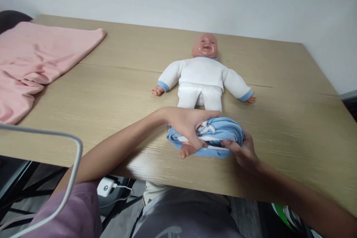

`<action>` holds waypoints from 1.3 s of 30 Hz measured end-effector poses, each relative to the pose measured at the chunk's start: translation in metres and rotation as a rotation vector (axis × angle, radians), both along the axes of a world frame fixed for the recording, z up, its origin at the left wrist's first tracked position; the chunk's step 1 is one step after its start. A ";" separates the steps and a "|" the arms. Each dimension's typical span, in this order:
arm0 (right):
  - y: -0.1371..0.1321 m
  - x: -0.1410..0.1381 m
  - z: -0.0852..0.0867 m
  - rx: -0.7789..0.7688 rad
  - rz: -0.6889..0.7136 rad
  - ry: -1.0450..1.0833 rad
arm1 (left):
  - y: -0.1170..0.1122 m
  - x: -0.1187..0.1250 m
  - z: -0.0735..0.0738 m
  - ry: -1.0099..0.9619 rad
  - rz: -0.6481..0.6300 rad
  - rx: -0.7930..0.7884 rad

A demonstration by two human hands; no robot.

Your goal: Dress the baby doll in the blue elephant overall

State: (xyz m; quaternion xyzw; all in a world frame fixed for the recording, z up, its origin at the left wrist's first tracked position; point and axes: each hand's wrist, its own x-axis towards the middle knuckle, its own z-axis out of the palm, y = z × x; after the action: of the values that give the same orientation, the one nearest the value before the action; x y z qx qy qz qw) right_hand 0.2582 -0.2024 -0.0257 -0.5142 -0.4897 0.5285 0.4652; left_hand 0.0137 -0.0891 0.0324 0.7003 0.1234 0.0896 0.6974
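Observation:
A baby doll [201,74] in a white suit with blue cuffs lies on its back, head toward the wall and feet toward me. Over its lower legs is a bunched blue cloth garment [227,128] with white trim. My left hand [189,122] grips the garment's left side, thumb in front and fingers behind. At the right end, my right hand [245,152] pinches its edge between thumb and fingers. One bare doll foot [186,150] pokes out below my left hand. The other foot is hidden by the cloth.
The doll rests on a wooden table [125,96] against a pale wall. A pink cloth [41,59] lies crumpled at the left. A grey cable [75,163] loops across the lower left, and a white plug-in device [106,187] is below the table edge.

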 end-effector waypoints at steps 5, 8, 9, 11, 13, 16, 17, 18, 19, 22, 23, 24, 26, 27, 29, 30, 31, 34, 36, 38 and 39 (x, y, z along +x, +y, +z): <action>0.002 -0.008 0.011 0.002 0.098 0.078 | 0.002 0.000 -0.004 -0.026 -0.015 0.094; 0.001 -0.009 0.011 0.006 0.152 0.123 | 0.004 0.002 -0.007 -0.054 -0.015 0.124; 0.001 -0.007 0.009 0.003 0.144 0.116 | 0.004 0.002 -0.006 -0.055 -0.011 0.135; 0.000 -0.003 0.005 -0.002 0.120 0.085 | 0.004 0.002 -0.004 -0.036 0.002 0.165; -0.001 0.001 0.001 0.011 0.149 0.048 | 0.003 0.002 -0.001 -0.006 0.008 0.184; 0.001 0.003 0.000 0.081 0.257 -0.004 | 0.003 0.000 0.004 0.053 -0.008 0.190; 0.001 0.003 0.001 0.114 0.280 -0.018 | 0.003 -0.001 0.004 0.063 -0.010 0.190; 0.002 0.002 0.001 0.144 0.290 -0.028 | 0.003 -0.001 0.005 0.068 -0.009 0.188; 0.002 0.001 0.002 0.168 0.291 -0.031 | 0.004 -0.002 0.004 0.067 -0.009 0.181; 0.002 0.001 0.000 0.168 0.276 -0.005 | 0.005 -0.002 0.003 0.049 -0.010 0.147; 0.001 0.001 -0.001 0.155 0.266 0.010 | 0.006 -0.002 0.003 0.051 -0.012 0.138; 0.001 0.001 -0.003 0.146 0.252 0.027 | 0.006 -0.002 0.003 0.056 -0.016 0.130; -0.001 0.002 -0.005 0.128 0.217 0.072 | 0.005 -0.002 0.005 0.072 -0.029 0.109; -0.001 0.002 -0.005 0.117 0.203 0.099 | 0.005 -0.002 0.006 0.082 -0.036 0.100; -0.001 0.002 -0.006 0.090 0.190 0.140 | 0.004 -0.002 0.008 0.105 -0.042 0.103; 0.000 0.001 -0.006 0.077 0.187 0.146 | 0.003 -0.001 0.009 0.114 -0.038 0.118; 0.000 0.001 -0.006 0.069 0.178 0.142 | 0.003 -0.001 0.010 0.123 -0.030 0.140; 0.000 0.000 -0.006 0.072 0.126 0.091 | 0.001 0.000 0.014 0.166 -0.009 0.199; -0.001 0.000 -0.006 0.082 0.065 0.031 | -0.001 0.002 0.016 0.221 0.027 0.252; -0.004 0.000 -0.002 0.080 0.006 -0.060 | -0.006 0.004 0.018 0.283 0.089 0.324; -0.006 0.000 0.000 0.068 -0.022 -0.110 | -0.009 0.006 0.019 0.308 0.124 0.363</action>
State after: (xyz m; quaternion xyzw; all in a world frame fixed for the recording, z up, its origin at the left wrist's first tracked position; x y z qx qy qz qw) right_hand 0.2586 -0.2087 -0.0253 -0.5315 -0.5267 0.4774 0.4605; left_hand 0.0197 -0.0983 0.0515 0.8106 0.2529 0.0451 0.5262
